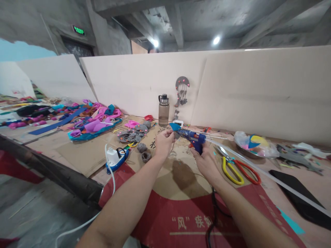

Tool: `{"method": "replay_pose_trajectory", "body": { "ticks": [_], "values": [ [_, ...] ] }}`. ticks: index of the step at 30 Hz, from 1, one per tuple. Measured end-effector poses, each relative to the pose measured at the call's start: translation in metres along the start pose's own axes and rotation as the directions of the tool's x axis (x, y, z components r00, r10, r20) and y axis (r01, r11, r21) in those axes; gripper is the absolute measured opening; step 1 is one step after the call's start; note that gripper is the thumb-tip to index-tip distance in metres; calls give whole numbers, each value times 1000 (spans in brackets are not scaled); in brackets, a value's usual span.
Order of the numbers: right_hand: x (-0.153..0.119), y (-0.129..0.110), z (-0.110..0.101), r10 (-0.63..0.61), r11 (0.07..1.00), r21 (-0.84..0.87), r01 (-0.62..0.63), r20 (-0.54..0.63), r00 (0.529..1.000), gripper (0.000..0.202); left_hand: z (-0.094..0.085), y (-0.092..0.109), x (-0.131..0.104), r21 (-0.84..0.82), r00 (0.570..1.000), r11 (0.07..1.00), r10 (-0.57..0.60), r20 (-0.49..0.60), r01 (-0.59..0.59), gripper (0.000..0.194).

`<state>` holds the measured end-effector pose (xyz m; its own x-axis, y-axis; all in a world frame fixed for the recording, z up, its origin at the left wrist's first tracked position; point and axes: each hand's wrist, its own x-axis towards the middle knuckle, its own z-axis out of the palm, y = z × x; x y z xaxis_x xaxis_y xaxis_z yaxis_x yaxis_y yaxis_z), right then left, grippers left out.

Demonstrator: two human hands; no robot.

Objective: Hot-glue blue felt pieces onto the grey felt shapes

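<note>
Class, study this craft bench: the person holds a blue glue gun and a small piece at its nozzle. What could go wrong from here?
1. The left hand pinches a small grey piece right at the nozzle of the blue glue gun held by the right hand; the fingers could likely get burnt.
2. The gun's black cord runs between the forearms and might snag.
3. The scissors lie open beside the right hand, so a careless reach could catch a blade.
</note>
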<state>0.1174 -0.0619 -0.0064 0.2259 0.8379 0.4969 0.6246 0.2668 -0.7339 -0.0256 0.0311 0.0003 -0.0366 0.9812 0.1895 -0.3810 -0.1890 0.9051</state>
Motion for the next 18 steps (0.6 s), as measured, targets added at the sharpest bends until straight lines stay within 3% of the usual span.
{"method": "replay_pose_trajectory", "body": {
  "ticks": [10, 18],
  "values": [
    [1, -7, -4, 0, 999, -47, -3, -64, 998, 29, -2, 0, -1, 4, 999, 999, 51, 0, -51, 15],
    [1, -7, -6, 44, 990, -126, -57, -105, 994, 44, -2, 4, -1, 17, 999, 999, 31, -18, -31, 16]
  ]
}}
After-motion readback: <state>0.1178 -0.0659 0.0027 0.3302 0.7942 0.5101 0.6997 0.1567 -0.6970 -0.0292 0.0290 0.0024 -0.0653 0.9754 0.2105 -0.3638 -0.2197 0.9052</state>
